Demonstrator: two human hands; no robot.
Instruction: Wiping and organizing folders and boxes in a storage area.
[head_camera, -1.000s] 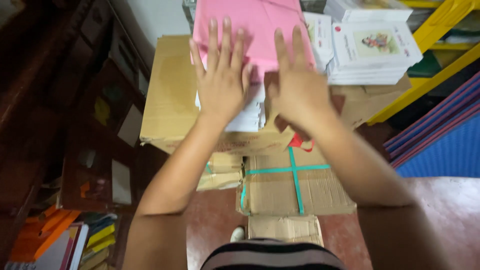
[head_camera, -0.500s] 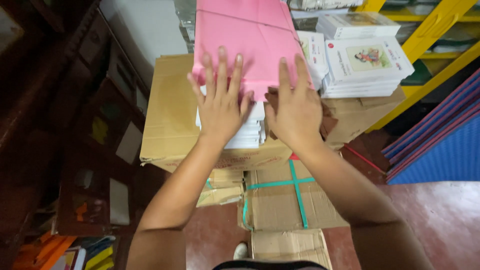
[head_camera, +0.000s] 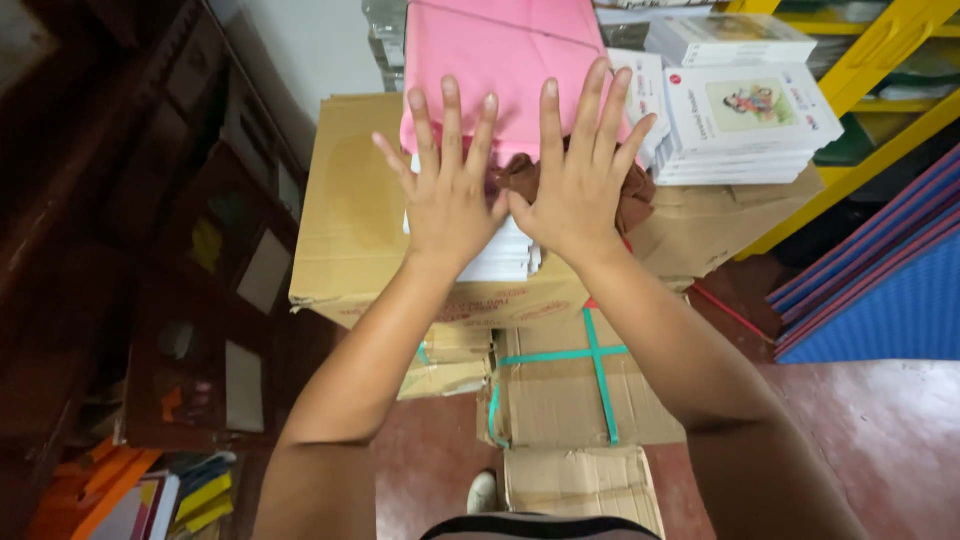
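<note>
My left hand (head_camera: 452, 186) and my right hand (head_camera: 580, 172) are held up side by side, palms away from me, fingers spread, thumbs nearly touching. Neither holds anything. Behind them lies a pink wrapped parcel (head_camera: 500, 60) on a stack of white books (head_camera: 500, 260). A brown cloth (head_camera: 632, 200) shows under the parcel's near edge, by my right hand. The stack rests on a large cardboard box (head_camera: 350, 220).
White booklets (head_camera: 745, 120) are piled at the right on another carton. Lower down sits a carton tied with green strap (head_camera: 580, 385). Dark wooden furniture (head_camera: 150, 250) stands left, yellow shelving (head_camera: 880, 60) and blue mats (head_camera: 880, 290) right. The floor is red.
My hands have drawn together from apart and come lower against the parcel's near edge. The view has tilted a little, with the parcel now higher in the picture.
</note>
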